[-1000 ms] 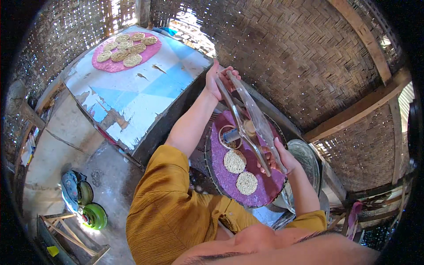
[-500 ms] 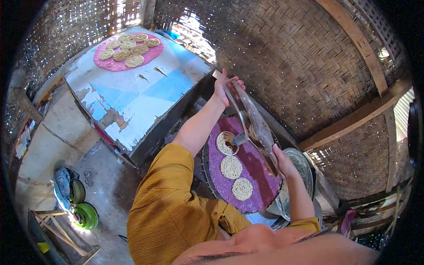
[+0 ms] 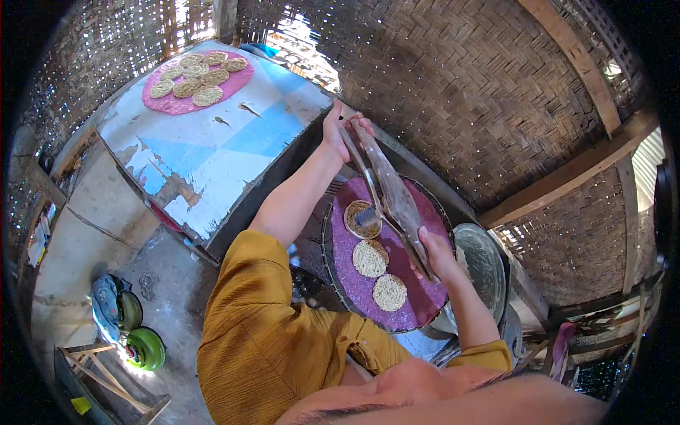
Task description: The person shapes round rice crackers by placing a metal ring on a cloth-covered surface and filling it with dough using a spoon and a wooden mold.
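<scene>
My left hand [image 3: 343, 132] is closed round the far ends of the two long wooden bars of a hand press [image 3: 388, 185]. Near the other end, my right hand [image 3: 435, 253] grips the same bars. A short grey cylinder [image 3: 367, 217] juts from the press's left side, over a pale round ring [image 3: 347, 216] with strands of dough inside. The ring lies on a round tray [image 3: 418, 304] lined with purple sheet. Two discs of thin pale dough strands, a middle disc [image 3: 369, 258] and a near disc [image 3: 389, 292], lie beside it, nearly touching.
Left of the tray stands a table with a worn blue-white top [image 3: 234, 163], bearing several strand discs on a pink round sheet [image 3: 161, 106]. A large basin [image 3: 482, 265] is at the tray's right. Woven walls [image 3: 425, 78] close in behind. A green round object [image 3: 145, 348] sits on the floor.
The press and both hands have shifted slightly left. Its bars are closer together at the far end. The cylinder now sits farther over the ring.
</scene>
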A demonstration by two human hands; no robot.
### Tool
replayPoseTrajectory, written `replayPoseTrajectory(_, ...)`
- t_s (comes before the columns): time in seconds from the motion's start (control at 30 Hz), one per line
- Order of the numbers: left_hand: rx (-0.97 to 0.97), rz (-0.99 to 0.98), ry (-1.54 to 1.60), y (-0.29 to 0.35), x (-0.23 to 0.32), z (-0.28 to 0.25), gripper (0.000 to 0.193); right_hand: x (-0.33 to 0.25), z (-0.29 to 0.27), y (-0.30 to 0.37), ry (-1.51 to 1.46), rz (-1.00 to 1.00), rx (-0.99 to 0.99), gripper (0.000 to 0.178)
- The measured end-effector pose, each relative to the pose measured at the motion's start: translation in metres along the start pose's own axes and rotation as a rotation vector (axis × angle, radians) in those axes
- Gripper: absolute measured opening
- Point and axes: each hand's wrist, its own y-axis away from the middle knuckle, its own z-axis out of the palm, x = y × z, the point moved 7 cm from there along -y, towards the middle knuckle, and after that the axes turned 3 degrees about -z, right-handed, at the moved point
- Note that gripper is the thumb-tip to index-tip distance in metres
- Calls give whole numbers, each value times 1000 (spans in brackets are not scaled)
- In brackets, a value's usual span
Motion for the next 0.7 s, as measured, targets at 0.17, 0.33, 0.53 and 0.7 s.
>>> replayPoseTrajectory(0.17, -31, -16, 64, -5, -2, -4, 54, -14, -7, 2, 101, -53, 42, 45)
replayPoseTrajectory(0.33, -101, -46, 84, -2, -16, -16, 63, -5, -13, 11, 101, 7, 36, 43)
replayPoseTrajectory(0.53, -390, -21, -449, 47, -25, 53, 69, -30, -35, 35, -135, -193, 46, 42)
replayPoseTrajectory(0.7, -242, 210, -1393, 74, -74, 17, 42, -61, 10, 15, -171, -356, 57, 45)
